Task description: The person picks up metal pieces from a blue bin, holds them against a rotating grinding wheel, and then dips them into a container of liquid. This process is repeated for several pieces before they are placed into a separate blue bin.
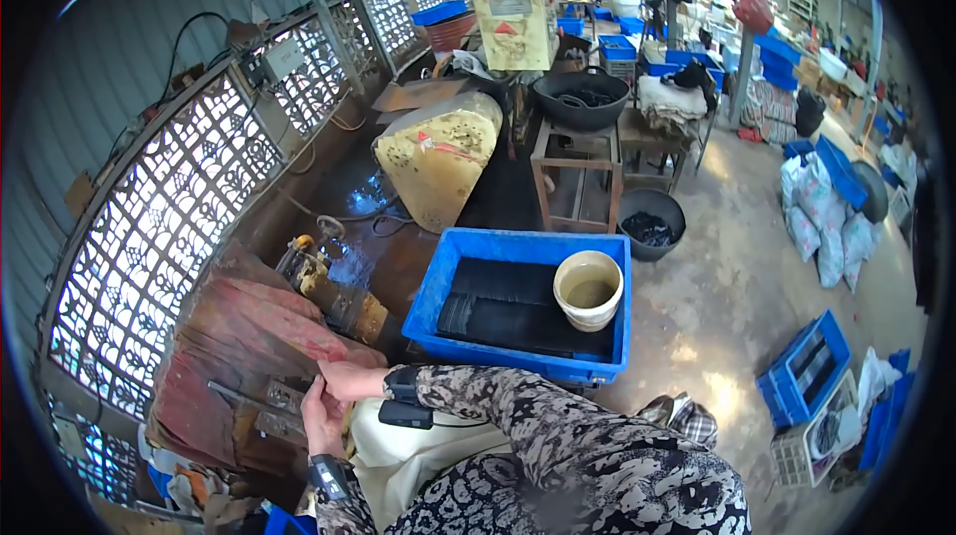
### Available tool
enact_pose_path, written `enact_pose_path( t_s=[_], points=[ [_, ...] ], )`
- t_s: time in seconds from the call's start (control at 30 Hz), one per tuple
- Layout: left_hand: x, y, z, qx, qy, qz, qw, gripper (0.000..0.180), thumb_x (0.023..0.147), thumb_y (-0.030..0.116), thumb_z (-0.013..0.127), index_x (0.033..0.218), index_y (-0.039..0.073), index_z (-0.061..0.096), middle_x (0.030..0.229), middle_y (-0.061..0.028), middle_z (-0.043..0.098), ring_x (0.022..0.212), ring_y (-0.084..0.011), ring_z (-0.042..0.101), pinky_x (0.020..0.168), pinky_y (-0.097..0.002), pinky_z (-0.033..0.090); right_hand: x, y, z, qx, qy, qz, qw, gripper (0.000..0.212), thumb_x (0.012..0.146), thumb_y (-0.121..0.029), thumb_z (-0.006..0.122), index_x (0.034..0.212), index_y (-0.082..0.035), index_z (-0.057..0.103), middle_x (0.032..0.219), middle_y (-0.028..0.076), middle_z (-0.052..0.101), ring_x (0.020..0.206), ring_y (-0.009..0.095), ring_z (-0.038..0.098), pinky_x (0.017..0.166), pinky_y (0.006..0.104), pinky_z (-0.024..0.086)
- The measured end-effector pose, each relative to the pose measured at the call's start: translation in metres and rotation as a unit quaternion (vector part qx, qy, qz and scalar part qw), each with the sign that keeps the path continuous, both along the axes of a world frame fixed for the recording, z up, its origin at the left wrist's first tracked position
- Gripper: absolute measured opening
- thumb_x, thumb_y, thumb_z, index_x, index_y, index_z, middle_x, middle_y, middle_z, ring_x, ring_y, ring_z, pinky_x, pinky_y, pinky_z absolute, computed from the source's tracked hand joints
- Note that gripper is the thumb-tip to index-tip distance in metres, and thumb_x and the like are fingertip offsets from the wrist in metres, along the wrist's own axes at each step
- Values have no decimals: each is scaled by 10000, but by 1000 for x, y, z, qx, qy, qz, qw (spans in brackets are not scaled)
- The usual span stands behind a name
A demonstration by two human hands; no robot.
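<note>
My left hand (321, 420) and my right hand (349, 380) meet at the lower left, close together with their fingers drawn in. Whatever they pinch is too small or hidden to make out. Just left of them is a dark metal fixture (284, 418) with a thin bar, next to a reddish, stained cloth cover (239, 336). Beyond my right forearm stands a blue plastic tub (423, 321) with flat dark layered strips (498, 311) lying in it. A whitish bucket (588, 314) of cloudy liquid sits at the tub's right end.
Behind the tub are a yellowed machine housing (438, 157) and a black basin (583, 102) on a wooden stand (578, 165). Another black basin (650, 226) rests on the floor. Blue crates (805, 371) and filled sacks (822, 216) stand right. A pale cloth (398, 445) covers my lap.
</note>
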State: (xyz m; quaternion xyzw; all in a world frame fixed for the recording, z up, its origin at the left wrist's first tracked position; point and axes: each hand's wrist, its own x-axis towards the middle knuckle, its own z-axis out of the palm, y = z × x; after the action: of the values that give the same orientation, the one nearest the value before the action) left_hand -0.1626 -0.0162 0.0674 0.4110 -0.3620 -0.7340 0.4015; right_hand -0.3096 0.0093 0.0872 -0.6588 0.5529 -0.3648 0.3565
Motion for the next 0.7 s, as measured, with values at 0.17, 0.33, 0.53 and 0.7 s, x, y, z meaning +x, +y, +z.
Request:
enact_pose_path(
  t_s=[0.17,0.33,0.53,0.7],
  points=[
    [-28,15,20,5,-2,18,1000,201,952,262,563,977,72,623,879,-38,670,774,-152,646,638,-279,520,-41,16,-10,-78,83,18,993,365,857,-133,578,1184,9,496,1024,245,639,969,406,624,783,478,498],
    [-37,15,19,45,57,46,996,173,943,202,576,1077,93,582,922,-42,657,772,-149,629,658,-289,515,-44,44,-21,-184,20,-17,983,365,863,-155,583,1201,-29,526,1057,234,629,971,408,613,800,460,504],
    [-57,37,24,1,12,82,997,360,934,137,582,1270,143,453,987,-37,625,761,-163,625,661,-309,526,-52,66,-14,-220,19,-70,973,353,866,-151,537,1203,-46,532,1044,223,626,923,414,622,773,497,503],
    [-56,34,13,-12,16,53,998,486,927,109,587,1358,160,369,982,-35,602,748,-172,626,652,-314,535,-52,68,-19,-197,52,-84,975,360,876,-163,525,1218,-49,530,1044,219,630,916,409,626,764,493,508]
  ],
)
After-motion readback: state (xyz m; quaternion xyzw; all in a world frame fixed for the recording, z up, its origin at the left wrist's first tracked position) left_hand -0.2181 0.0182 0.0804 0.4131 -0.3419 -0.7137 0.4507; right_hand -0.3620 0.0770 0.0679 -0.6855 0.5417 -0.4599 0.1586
